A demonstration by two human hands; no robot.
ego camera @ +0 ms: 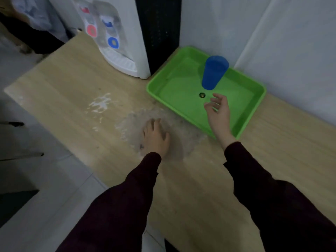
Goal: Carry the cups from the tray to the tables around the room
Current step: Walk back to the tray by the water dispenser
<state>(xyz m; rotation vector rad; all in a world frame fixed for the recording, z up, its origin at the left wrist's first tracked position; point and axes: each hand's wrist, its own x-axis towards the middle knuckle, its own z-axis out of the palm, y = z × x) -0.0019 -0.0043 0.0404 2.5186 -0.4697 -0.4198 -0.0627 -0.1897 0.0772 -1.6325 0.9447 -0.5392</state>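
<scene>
A blue cup (214, 72) stands upright in the far part of the green tray (160, 82), which sits on a wooden table against the wall. My right hand (219, 113) hovers over the tray's near half, fingers apart and empty, a short way in front of the cup. My left hand (156, 137) rests palm down on the table (72, 99) to the left of the tray, fingers spread, holding nothing. A small dark round mark (201, 95) lies on the tray floor between the cup and my right hand.
A white water dispenser (116, 37) with red and blue taps stands on the table's far side, left of the tray. Behind it is a black panel (160, 30). White stains (101, 103) mark the tabletop. Grey floor lies to the left.
</scene>
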